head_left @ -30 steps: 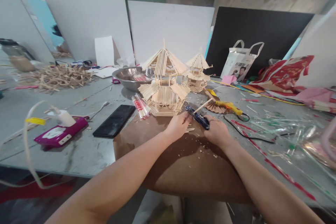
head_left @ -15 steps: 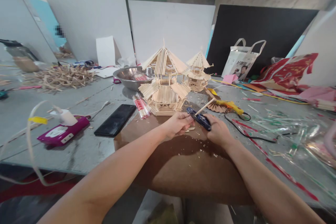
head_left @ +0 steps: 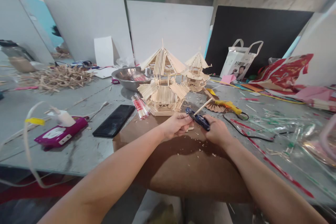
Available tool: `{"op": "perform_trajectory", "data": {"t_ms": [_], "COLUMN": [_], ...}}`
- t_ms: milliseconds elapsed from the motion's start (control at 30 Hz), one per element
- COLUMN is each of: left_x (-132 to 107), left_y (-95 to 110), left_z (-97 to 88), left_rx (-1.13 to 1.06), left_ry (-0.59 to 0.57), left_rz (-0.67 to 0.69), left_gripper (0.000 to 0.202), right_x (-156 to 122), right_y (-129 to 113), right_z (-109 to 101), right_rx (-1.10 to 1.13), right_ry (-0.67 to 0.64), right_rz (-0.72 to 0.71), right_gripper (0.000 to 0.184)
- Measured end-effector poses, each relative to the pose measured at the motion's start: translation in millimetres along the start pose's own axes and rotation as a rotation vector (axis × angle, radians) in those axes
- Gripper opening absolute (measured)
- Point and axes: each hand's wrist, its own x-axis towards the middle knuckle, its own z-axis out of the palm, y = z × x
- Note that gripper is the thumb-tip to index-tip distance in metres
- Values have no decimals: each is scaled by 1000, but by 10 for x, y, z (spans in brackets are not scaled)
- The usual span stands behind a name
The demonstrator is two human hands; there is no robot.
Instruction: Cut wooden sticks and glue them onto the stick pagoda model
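Observation:
My right hand [head_left: 216,128] is closed around a dark blue hand cutter [head_left: 201,121], whose exact kind is hard to make out. A thin pale wooden stick [head_left: 203,106] slants up and to the right from the cutter's jaws. My left hand [head_left: 177,124] pinches at the stick's lower end, beside the jaws; the fingers hide that end. Beneath both hands lies a brown board [head_left: 183,168] with pale chips and short cut pieces [head_left: 190,129] on it. Just behind stands a two-tiered pavilion model [head_left: 164,92] built of sticks.
A smaller stick pavilion [head_left: 195,73] and a steel bowl [head_left: 131,78] stand behind. Left are a black phone [head_left: 114,120], a purple power strip [head_left: 63,131] and a stick pile [head_left: 61,77]. Right, a yellow glue gun [head_left: 231,106] trails its cord near plastic wrappers [head_left: 291,136].
The view has shifted slightly, so everything sits a little further left. Both hands keep the same hold on stick and cutter; no other change shows.

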Motion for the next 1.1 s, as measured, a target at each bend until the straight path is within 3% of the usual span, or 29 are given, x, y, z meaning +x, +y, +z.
{"op": "perform_trajectory", "data": {"t_ms": [133,200,500,600,900,1000,1100], "left_x": [41,38,-48,-25,-5,-18,-1], "left_y": [7,13,-6,-13,-60,-23,18], "left_z": [43,61,102,78,19,6,-31], "left_rx": [194,235,-186,-224,-280,-245,-78], "left_ry": [210,239,-133,-173,-201,-129,109], "left_rz": [110,143,-52,-80,-128,-54,118], "left_gripper": [28,28,28,24,22,27,30], "right_x": [37,47,52,74,114,143,176], "right_y": [-2,20,219,229,198,290,421], "right_z": [29,48,35,20,67,105,124], "right_rx": [-12,25,46,4,-30,-17,-56], "right_ry": [-4,12,153,197,172,162,129], "right_rz": [61,17,-281,-281,-213,-204,-109], "right_gripper": [31,36,59,62,68,68,64]}}
